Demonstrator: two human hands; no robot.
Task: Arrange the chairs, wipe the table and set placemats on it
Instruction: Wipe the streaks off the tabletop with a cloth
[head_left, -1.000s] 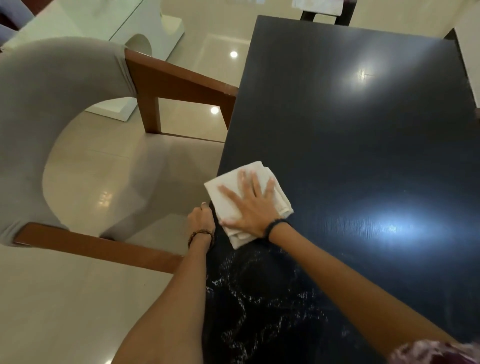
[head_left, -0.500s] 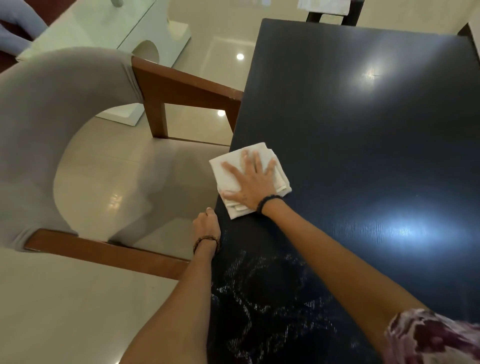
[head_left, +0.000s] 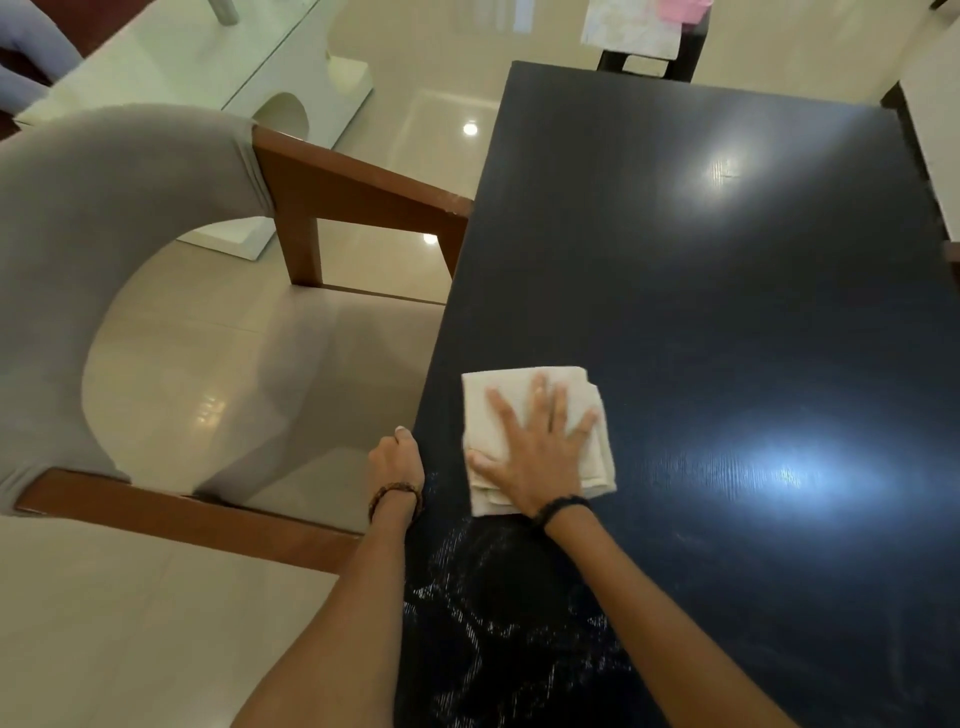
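A dark, glossy table (head_left: 727, 312) fills the right half of the head view. A folded white cloth (head_left: 493, 400) lies on it near its left edge. My right hand (head_left: 535, 457) presses flat on the cloth, fingers spread. My left hand (head_left: 395, 460) is curled around the table's left edge, just left of the cloth. Wet streaks (head_left: 493, 597) mark the tabletop between my forearms. A grey upholstered chair (head_left: 78, 234) with brown wooden arms stands at the table's left side, its seat partly under the edge.
A dark chair (head_left: 649, 57) at the table's far end carries pale and pink flat items. A white glass-topped table (head_left: 197, 62) stands at the back left on the shiny beige tile floor. Something white (head_left: 935, 130) borders the table's right side.
My right hand has slid the cloth from overhanging the table's left edge to the right, further onto the tabletop. My left hand has stayed on the edge.
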